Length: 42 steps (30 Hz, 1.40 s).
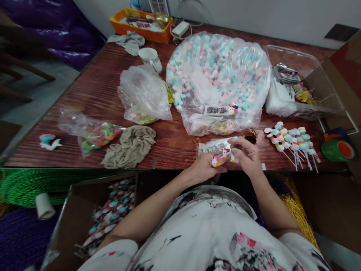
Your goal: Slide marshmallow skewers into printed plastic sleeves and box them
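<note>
My left hand (204,165) and my right hand (246,156) meet at the near edge of the wooden table (93,94). Together they pinch a small printed wrapper with a pastel sweet in it (222,155), fingers curled round it. Just behind the hands lies a stack of printed clear wrappers (214,145) and a coil of thin copper-coloured ties (251,134). To the right of my right hand lies a row of finished pastel sweets on white sticks (291,141). A big clear bag of pink, blue and white sweets (217,71) sits behind.
Smaller bags of coloured sweets (96,135) (143,96), a beige cloth (131,146), a white mug (150,58) and an orange tray (141,24) stand left and back. A clear tub of sticks (299,88) and green tape (340,148) are right. A cardboard box of wrapped sweets (109,214) sits below left.
</note>
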Available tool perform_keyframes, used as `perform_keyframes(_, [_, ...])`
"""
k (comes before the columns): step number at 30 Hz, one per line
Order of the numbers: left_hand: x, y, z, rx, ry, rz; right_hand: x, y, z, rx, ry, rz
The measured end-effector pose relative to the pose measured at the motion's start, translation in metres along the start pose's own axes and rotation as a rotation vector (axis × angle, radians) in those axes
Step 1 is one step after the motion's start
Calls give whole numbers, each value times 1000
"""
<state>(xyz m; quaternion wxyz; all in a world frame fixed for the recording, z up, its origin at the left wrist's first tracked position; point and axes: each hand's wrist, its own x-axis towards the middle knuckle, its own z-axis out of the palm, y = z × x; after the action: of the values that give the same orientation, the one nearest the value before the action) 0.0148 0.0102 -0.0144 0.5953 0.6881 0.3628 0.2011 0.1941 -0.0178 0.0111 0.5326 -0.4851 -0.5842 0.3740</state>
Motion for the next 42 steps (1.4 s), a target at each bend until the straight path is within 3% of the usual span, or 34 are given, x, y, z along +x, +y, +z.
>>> perform_keyframes(5, [5, 3, 4, -53, -3, 62, 10, -16, 0, -183, -139, -150])
perform_keyframes(8, [4, 6, 5, -172, 9, 10, 7, -8, 9, -178, -142, -100])
perform_keyframes(12, [-5, 16, -12, -373, -189, -192, 3, 11, 6, -19, -131, 33])
perform_keyframes(15, [-11, 16, -32, -568, -244, -220, 6, 13, -5, 109, -47, 23])
perform_keyframes(19, [-14, 1, -39, -668, -307, -295, 19, 4, -4, 135, -231, -44])
perform_keyframes(22, [-15, -8, -23, -773, -146, -323, 27, 6, 12, 79, -243, -36])
perform_keyframes(26, [-15, -7, -4, -803, 205, -239, 21, 23, 31, 35, -17, 8])
perform_keyframes(28, [-14, -5, -2, -721, 355, -178, 9, 28, 36, 88, 124, 52])
perform_keyframes(30, [-12, -4, -3, -573, 457, -118, -5, 28, 40, 94, 174, 88])
perform_keyframes(34, [-6, -5, -3, -232, 493, 28, -22, 23, 48, -34, 138, 91])
perform_keyframes(36, [-4, -7, 2, -174, 463, 59, -23, 23, 49, -95, 180, 31])
perform_keyframes(42, [-6, -16, 17, -430, 272, -81, -23, 42, 54, -289, 207, -264])
